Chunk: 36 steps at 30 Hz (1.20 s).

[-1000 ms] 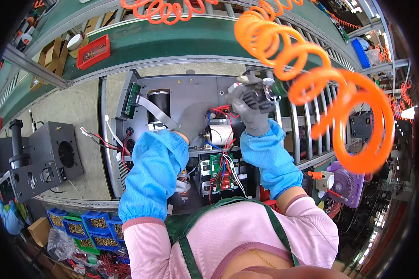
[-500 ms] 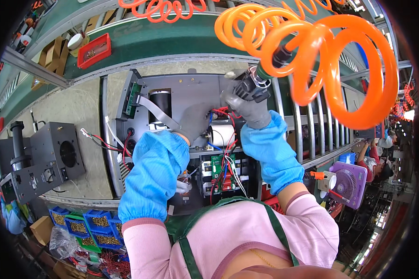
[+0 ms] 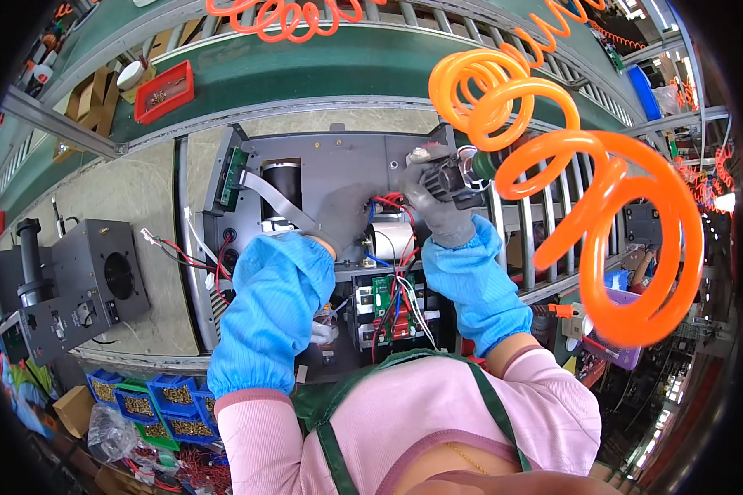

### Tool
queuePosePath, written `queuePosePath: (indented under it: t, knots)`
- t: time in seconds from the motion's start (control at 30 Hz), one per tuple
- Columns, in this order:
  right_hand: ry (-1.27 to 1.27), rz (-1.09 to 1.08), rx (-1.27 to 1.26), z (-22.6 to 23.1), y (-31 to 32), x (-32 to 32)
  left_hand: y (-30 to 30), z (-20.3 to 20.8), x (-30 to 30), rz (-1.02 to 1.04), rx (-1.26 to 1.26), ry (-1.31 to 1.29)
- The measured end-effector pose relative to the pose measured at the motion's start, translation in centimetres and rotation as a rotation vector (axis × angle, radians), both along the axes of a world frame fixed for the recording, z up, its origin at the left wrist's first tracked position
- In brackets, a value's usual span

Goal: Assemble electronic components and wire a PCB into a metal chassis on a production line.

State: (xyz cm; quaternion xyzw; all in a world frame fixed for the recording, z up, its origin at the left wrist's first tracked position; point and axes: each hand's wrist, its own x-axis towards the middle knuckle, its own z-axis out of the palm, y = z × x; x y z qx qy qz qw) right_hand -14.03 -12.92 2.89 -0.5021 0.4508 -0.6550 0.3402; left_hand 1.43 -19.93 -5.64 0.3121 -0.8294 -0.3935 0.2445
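My right hand (image 3: 439,202), in a grey glove, is closed round a black air-powered driver (image 3: 451,178) over the right end of a grey metal chassis (image 3: 351,161). An orange coiled air hose (image 3: 603,153) runs from the tool. My left hand (image 3: 343,221), gloved too, reaches into the chassis between a black cylinder (image 3: 283,188) and a white cylinder (image 3: 393,240). Its fingertips are near red and blue wires (image 3: 388,200); they look dark and blurred, so their grip is unclear. A grey ribbon cable (image 3: 276,200) passes beside this hand. Nearer me sits a green circuit board (image 3: 385,299).
Another black housing with a fan opening (image 3: 120,275) stands on the bench at left. Blue bins of brass fittings (image 3: 176,394) are at the lower left. A red tray (image 3: 164,91) rests on the green conveyor (image 3: 248,73) behind. Metal rollers (image 3: 551,223) extend right.
My right hand and the driver have shifted slightly toward me, and the tool has tilted. The orange hose has swung down and to the right. My left hand has barely moved.
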Motion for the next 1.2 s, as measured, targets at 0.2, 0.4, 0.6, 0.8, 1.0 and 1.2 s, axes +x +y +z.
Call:
queuePosePath:
  t: [0.2,0.4,0.6,0.8,1.0,1.2]
  knots:
    - [0.044,-0.078,-0.004,0.3,0.3,0.6,-0.2,-0.8,-0.1,0.002,-0.027,-0.087]
    - [-0.042,-0.134,0.006,-1.3,-0.2,-1.0,0.0,0.2,-0.2,0.009,-0.043,-0.086]
    - [-0.088,-0.19,0.097,-0.2,-0.2,-0.5,-0.1,0.1,-0.1,-0.003,-0.024,-0.084]
    - [-0.263,0.07,0.021,4.8,-1.4,-1.1,0.0,1.7,1.5,0.108,-0.149,-0.304]
    - [-0.251,0.104,0.025,4.7,-2.3,2.2,-0.2,1.7,1.4,0.157,-0.064,-0.277]
    - [-0.274,0.013,0.088,1.5,-2.9,3.0,-0.2,1.5,1.3,0.173,-0.089,-0.211]
